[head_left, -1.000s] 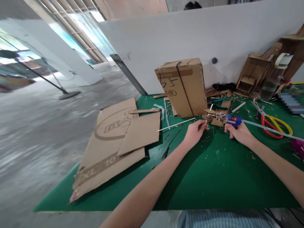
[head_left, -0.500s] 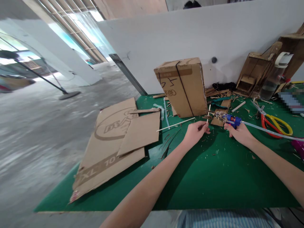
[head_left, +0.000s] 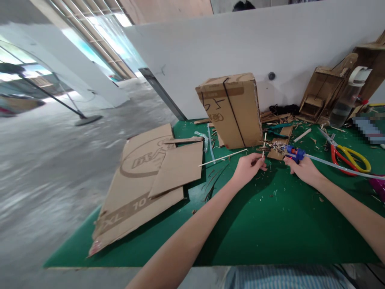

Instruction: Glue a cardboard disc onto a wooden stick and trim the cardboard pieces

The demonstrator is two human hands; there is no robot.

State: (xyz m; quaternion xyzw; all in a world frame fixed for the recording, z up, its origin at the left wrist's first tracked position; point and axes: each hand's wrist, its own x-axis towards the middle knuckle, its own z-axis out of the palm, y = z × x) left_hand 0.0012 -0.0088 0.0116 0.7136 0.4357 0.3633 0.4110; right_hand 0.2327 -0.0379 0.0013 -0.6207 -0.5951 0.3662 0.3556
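Pinched upright in my left hand (head_left: pixel 249 165) is a thin wooden stick (head_left: pixel 265 140), with small brown cardboard pieces (head_left: pixel 263 148) around it. My right hand (head_left: pixel 301 170) is wrapped round a blue hot glue gun (head_left: pixel 294 153). A long clear glue stick (head_left: pixel 333 163) runs out of its back to the right. The gun's front, covered in crumpled shiny wrapping, points left at the cardboard pieces; whether the nozzle touches them I cannot tell. Under the gun's front lies a cardboard strip (head_left: pixel 275 154). Just behind my left hand stands a tall cardboard box (head_left: pixel 233 112) with a black cord down it.
Flat cardboard sheets (head_left: pixel 156 180) cover the left of the green table (head_left: pixel 258 237). Another thin stick (head_left: pixel 222 157) lies beside them. At right are scissors (head_left: pixel 345 156), a water bottle (head_left: pixel 345 100) and a cardboard construction (head_left: pixel 319 92). A white partition (head_left: pixel 186 56) rises behind.
Both hands keep almost the same place. The stick and the glue gun have hardly shifted.
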